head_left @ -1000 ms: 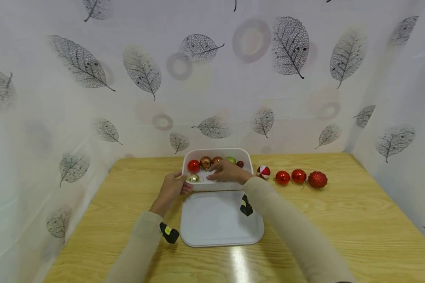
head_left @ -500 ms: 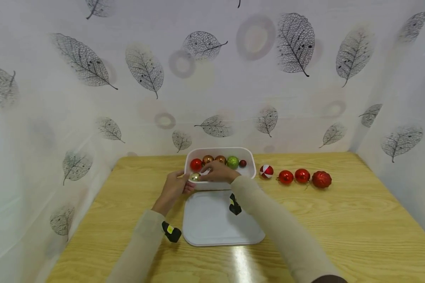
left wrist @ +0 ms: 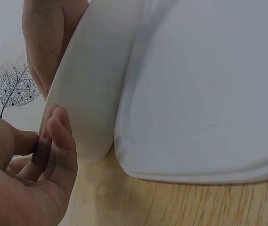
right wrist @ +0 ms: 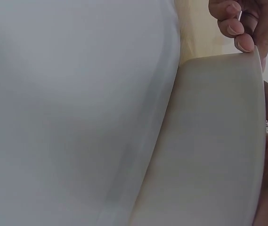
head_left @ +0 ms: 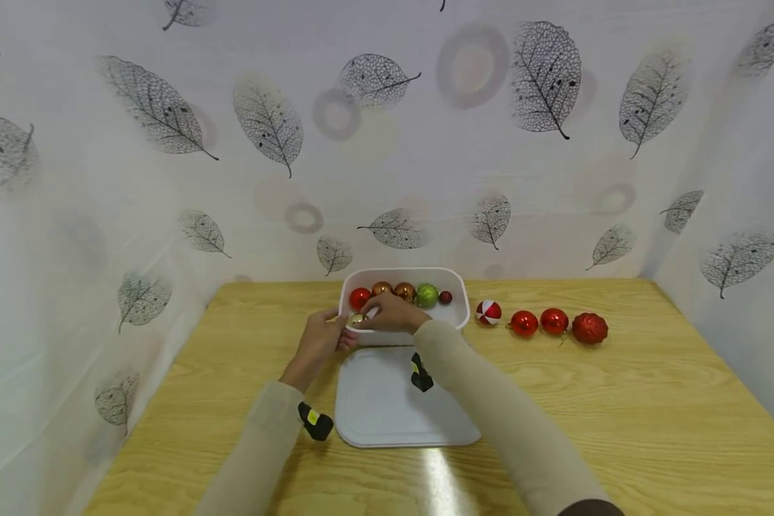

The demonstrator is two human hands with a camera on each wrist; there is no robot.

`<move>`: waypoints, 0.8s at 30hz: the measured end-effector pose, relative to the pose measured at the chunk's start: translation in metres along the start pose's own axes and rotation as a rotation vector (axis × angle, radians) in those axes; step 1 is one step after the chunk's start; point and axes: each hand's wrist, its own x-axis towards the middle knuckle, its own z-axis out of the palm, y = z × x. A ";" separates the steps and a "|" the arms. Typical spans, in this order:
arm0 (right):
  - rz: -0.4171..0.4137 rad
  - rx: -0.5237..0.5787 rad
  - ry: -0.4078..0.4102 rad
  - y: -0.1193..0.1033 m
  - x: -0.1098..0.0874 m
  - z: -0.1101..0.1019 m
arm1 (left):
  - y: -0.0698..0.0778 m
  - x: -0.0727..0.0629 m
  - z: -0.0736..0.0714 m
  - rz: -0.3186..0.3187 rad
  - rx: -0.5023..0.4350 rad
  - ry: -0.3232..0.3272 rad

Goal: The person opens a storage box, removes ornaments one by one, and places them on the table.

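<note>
A white plastic box stands at the back of the table with several Christmas baubles in it. At its left end my left hand pinches the rim, and the left wrist view shows the thumb and curled fingers on either side of the wall. Inside the box, my right hand has thumb and fingers round a gold bauble, which they partly cover. Behind lie a red bauble, two copper-brown baubles, a green glittery bauble and a small dark red bauble. The box wall hides the right fingertips in the right wrist view.
A white lid lies flat in front of the box. To the box's right sit a red-and-white bauble, two shiny red baubles and a ridged red bauble. A leaf-patterned curtain hangs behind the wooden table.
My right hand has moved left inside the box to the gold bauble, uncovering the green bauble. The left hand keeps its hold on the rim. The head view has shifted slightly.
</note>
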 end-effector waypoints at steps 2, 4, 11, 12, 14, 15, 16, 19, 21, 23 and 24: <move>0.006 -0.005 0.004 0.000 0.001 0.001 | 0.000 0.000 0.000 0.005 -0.003 0.000; 0.000 -0.013 0.012 0.000 0.003 0.002 | -0.001 0.000 0.000 0.007 -0.001 0.000; -0.022 -0.039 0.024 0.000 0.003 0.003 | 0.000 0.000 -0.001 0.002 0.009 -0.002; -0.023 -0.037 0.025 0.000 0.003 0.003 | 0.000 0.000 0.000 0.003 0.011 -0.002; -0.022 -0.032 0.024 -0.001 0.002 0.002 | 0.001 0.000 0.000 0.003 0.009 -0.001; -0.021 -0.033 0.023 -0.001 0.001 0.001 | 0.001 0.000 0.001 0.003 0.008 -0.001; -0.020 -0.034 0.025 0.000 0.001 0.000 | 0.001 0.000 0.001 0.004 0.007 0.000; -0.021 -0.048 0.031 0.002 0.000 -0.002 | 0.000 0.000 0.001 0.005 0.001 0.001; -0.020 -0.060 0.039 0.004 0.000 -0.005 | 0.000 0.001 0.001 0.005 -0.004 -0.002; -0.017 -0.055 0.044 0.005 -0.001 -0.007 | -0.001 0.001 0.000 0.004 -0.011 -0.005; -0.011 -0.041 0.043 0.005 -0.001 -0.008 | -0.001 0.002 0.000 0.003 -0.011 -0.005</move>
